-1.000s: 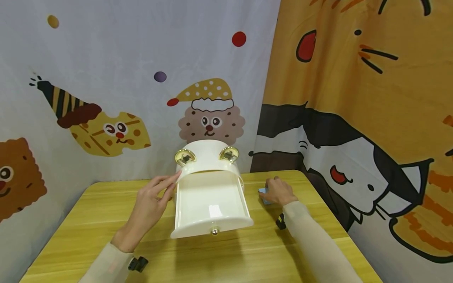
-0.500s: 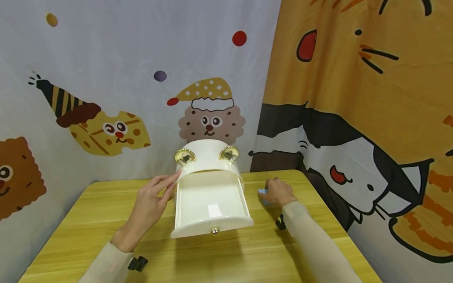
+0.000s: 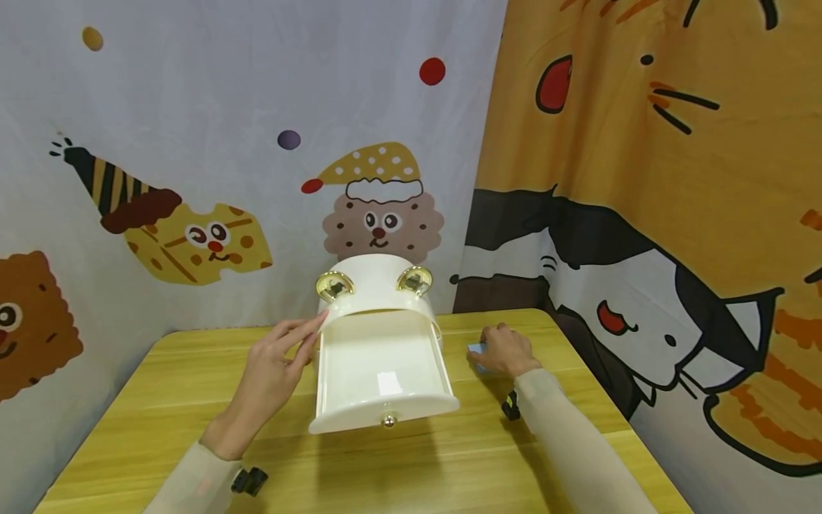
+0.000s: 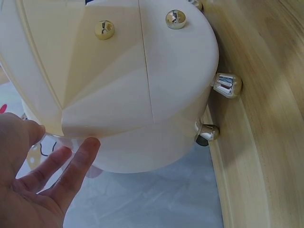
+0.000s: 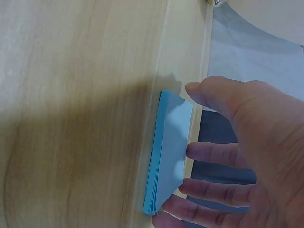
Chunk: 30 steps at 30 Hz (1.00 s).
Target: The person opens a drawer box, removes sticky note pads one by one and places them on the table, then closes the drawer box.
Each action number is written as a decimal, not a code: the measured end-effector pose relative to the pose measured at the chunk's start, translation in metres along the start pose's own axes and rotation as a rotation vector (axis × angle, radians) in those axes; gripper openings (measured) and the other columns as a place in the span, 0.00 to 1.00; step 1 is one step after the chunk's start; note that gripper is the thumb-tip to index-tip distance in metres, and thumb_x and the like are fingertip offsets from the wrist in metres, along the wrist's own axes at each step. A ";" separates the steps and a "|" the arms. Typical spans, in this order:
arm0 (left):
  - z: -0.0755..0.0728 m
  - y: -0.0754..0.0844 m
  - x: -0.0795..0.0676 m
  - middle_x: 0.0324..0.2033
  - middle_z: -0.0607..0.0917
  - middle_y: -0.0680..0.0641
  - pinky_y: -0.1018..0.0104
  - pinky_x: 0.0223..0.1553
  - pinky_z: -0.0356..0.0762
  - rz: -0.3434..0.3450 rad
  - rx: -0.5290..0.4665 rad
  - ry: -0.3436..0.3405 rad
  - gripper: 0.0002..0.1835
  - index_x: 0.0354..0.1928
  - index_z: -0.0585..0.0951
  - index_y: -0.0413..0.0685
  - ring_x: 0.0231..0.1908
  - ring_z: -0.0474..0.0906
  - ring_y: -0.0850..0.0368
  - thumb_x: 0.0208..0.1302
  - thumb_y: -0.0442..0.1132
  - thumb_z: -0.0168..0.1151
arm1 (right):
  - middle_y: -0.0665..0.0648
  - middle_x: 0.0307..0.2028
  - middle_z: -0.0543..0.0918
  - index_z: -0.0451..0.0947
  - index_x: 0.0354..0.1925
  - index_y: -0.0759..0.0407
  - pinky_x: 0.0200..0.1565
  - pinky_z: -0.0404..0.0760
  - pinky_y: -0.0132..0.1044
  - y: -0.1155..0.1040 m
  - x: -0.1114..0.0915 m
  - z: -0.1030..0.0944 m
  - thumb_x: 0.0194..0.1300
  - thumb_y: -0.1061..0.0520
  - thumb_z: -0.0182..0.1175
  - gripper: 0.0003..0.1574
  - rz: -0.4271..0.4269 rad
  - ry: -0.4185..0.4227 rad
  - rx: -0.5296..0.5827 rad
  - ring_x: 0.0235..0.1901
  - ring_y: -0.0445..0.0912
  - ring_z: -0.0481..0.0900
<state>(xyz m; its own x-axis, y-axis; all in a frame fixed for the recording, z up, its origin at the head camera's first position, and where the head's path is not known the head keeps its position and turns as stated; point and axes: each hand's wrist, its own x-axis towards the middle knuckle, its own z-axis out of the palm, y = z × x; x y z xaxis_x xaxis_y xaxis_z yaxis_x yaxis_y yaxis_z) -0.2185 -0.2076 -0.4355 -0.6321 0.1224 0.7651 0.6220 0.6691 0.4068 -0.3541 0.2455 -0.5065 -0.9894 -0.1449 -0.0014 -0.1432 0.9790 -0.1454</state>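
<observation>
A glossy white storage box (image 3: 379, 282) with gold knobs and feet stands on the table, its drawer (image 3: 385, 357) pulled out towards me. The drawer's inside shows no contents. My left hand (image 3: 276, 364) touches the left side of the box near the drawer opening. In the left wrist view its fingers (image 4: 78, 161) lie extended along the white edge. To the right of the box, my right hand (image 3: 507, 348) is over a light blue pad of paper (image 5: 171, 147). The right wrist view shows fingertips at the pad's edge and the thumb (image 5: 209, 92) near its corner.
The wooden table (image 3: 173, 414) runs back to a wall hung with a printed cartoon curtain (image 3: 225, 86). Another curtain, printed with cats (image 3: 642, 285), borders the table's right side. Two gold discs (image 3: 416, 280) stick up from the box top.
</observation>
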 end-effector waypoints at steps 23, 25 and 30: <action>0.001 0.003 0.001 0.53 0.93 0.41 0.82 0.33 0.86 -0.022 0.007 -0.007 0.27 0.75 0.89 0.49 0.43 0.93 0.48 0.79 0.26 0.74 | 0.69 0.71 0.84 0.87 0.75 0.53 0.53 0.92 0.68 -0.004 -0.013 -0.013 0.78 0.29 0.73 0.42 -0.018 0.012 0.051 0.60 0.67 0.89; 0.001 0.003 0.001 0.52 0.93 0.40 0.82 0.33 0.86 -0.025 0.004 -0.006 0.26 0.74 0.89 0.49 0.44 0.94 0.47 0.79 0.26 0.74 | 0.69 0.71 0.84 0.86 0.75 0.53 0.52 0.92 0.68 -0.005 -0.015 -0.016 0.78 0.29 0.73 0.42 -0.027 0.027 0.052 0.60 0.67 0.89; 0.001 0.003 0.000 0.54 0.93 0.40 0.83 0.33 0.85 -0.042 -0.008 -0.012 0.25 0.74 0.89 0.49 0.45 0.94 0.46 0.80 0.26 0.73 | 0.67 0.69 0.85 0.88 0.73 0.52 0.48 0.93 0.67 -0.010 -0.022 -0.022 0.77 0.30 0.74 0.40 -0.061 0.082 0.056 0.58 0.66 0.90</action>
<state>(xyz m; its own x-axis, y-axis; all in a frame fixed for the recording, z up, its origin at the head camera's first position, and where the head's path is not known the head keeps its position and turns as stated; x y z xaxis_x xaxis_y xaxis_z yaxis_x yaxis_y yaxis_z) -0.2173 -0.2044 -0.4347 -0.6634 0.1027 0.7412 0.5983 0.6677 0.4430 -0.3315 0.2415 -0.4836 -0.9778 -0.1894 0.0900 -0.2039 0.9588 -0.1978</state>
